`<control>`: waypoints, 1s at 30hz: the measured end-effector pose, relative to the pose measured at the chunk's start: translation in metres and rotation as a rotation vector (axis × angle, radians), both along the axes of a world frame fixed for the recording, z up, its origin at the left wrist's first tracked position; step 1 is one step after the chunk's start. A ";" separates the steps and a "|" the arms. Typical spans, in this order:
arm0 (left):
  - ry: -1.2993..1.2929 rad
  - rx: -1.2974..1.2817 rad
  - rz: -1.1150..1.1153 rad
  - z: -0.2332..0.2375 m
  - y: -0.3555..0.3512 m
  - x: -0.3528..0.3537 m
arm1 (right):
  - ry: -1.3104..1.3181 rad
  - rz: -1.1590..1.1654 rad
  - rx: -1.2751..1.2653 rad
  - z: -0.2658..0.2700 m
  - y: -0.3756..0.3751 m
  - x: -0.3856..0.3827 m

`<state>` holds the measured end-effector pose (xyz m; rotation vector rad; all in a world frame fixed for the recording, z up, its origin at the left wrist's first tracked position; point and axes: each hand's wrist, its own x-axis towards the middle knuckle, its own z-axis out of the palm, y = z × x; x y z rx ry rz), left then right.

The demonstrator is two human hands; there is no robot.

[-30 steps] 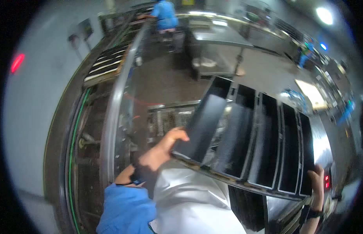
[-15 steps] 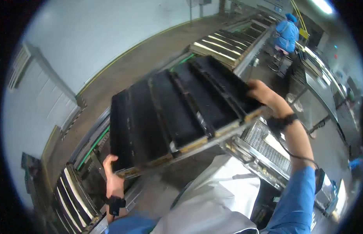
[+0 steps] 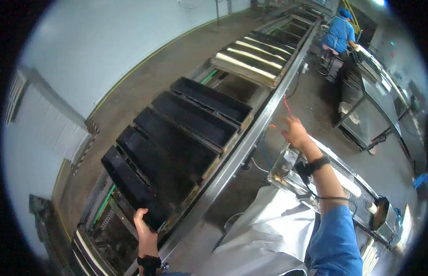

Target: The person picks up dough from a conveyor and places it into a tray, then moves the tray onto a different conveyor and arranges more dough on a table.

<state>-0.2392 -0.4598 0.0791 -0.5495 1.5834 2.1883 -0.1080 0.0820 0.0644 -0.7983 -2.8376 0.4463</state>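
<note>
A black baking tray (image 3: 177, 135) with several long troughs lies on the conveyor (image 3: 241, 147), its troughs holding nothing. My left hand (image 3: 145, 230) is at the tray's near corner, thumb up along the rim and the other fingers mostly hidden; it appears to grip the edge. My right hand (image 3: 296, 133) is off the tray, in the air right of the conveyor rail, fingers apart and nothing in them. Farther up the conveyor sits another tray (image 3: 251, 56) with long pale strips, which look like dough, in its troughs.
A metal mesh surface (image 3: 333, 172) with pale rolls (image 3: 347, 184) stands at my right. Another tray with pale strips (image 3: 87, 253) is at the lower left. A person in blue (image 3: 339, 34) works by a metal table (image 3: 379, 103) at the far right.
The black tray was held up and tilted in both hands; now it rests on the conveyor. My right hand has let go and moved off to the right; my left stays at its corner.
</note>
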 end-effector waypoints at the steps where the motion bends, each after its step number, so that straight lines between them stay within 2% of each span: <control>1: 0.001 0.004 -0.019 -0.015 0.011 -0.015 | -0.091 -0.111 0.017 -0.016 0.011 0.024; 3: 0.207 -0.094 -0.167 -0.038 0.040 -0.049 | -0.321 -0.256 0.085 -0.052 0.027 0.051; 5: 0.219 -0.160 -0.198 -0.026 0.072 -0.069 | -0.376 -0.322 -0.029 -0.030 0.006 0.055; 6: 0.231 -0.226 -0.206 -0.014 0.094 -0.079 | -0.336 -0.290 0.091 -0.052 0.017 0.061; 9: 0.287 -0.401 -0.234 0.008 0.142 -0.076 | -0.187 -0.238 0.215 -0.061 -0.003 0.077; 10: 0.384 -0.542 -0.176 0.014 0.151 -0.067 | -0.071 -0.284 0.094 -0.043 -0.011 0.079; 11: 0.413 -0.534 -0.215 0.010 0.159 -0.066 | 0.048 -0.334 -0.030 -0.027 -0.019 0.084; 12: 0.438 -0.391 -0.171 0.001 0.163 -0.065 | 0.420 -0.324 -0.089 -0.023 -0.017 0.093; 13: 0.451 -0.247 -0.126 -0.001 0.172 -0.060 | 0.579 -0.417 -0.114 -0.011 -0.010 0.105; 14: 0.468 -0.335 -0.126 0.000 0.182 -0.058 | 0.843 -0.445 -0.292 0.003 -0.004 0.126; 15: 0.470 -0.333 -0.168 -0.006 0.188 -0.060 | 1.055 -0.521 -0.600 0.019 -0.003 0.155; 16: 0.471 -0.209 -0.160 -0.014 0.191 -0.067 | 1.149 -0.491 -0.647 0.024 0.008 0.197; 17: 0.467 -0.083 -0.152 -0.020 0.199 -0.070 | 1.343 -0.595 -0.688 0.042 0.003 0.231; 18: 0.509 -0.193 -0.097 -0.008 0.213 -0.057 | 1.513 -0.634 -0.679 0.040 0.005 0.275; 19: 0.509 -0.185 -0.135 -0.013 0.221 -0.064 | 1.513 -0.890 -0.623 0.047 -0.005 0.324; 21: 0.407 -0.113 -0.134 -0.033 0.249 -0.094 | 1.984 -0.979 -0.535 0.014 -0.048 0.466; 23: 0.406 -0.087 -0.151 -0.034 0.275 -0.102 | 2.026 -1.078 -0.216 0.008 -0.128 0.517; 25: 0.426 -0.083 -0.110 -0.022 0.302 -0.093 | 1.069 -1.596 0.263 -0.027 -0.218 0.565; 26: 0.404 -0.221 -0.042 -0.036 0.313 -0.113 | 1.356 -1.646 0.318 -0.045 -0.250 0.577; 27: 0.424 -0.041 -0.157 -0.026 0.326 -0.102 | 1.646 -1.672 0.389 -0.057 -0.277 0.580; 29: 0.511 -0.236 -0.139 -0.050 0.352 -0.143 | 1.165 -2.167 0.687 -0.074 -0.326 0.581; 30: 0.522 -0.297 -0.139 -0.026 0.364 -0.109 | 1.112 -2.274 0.472 -0.077 -0.353 0.585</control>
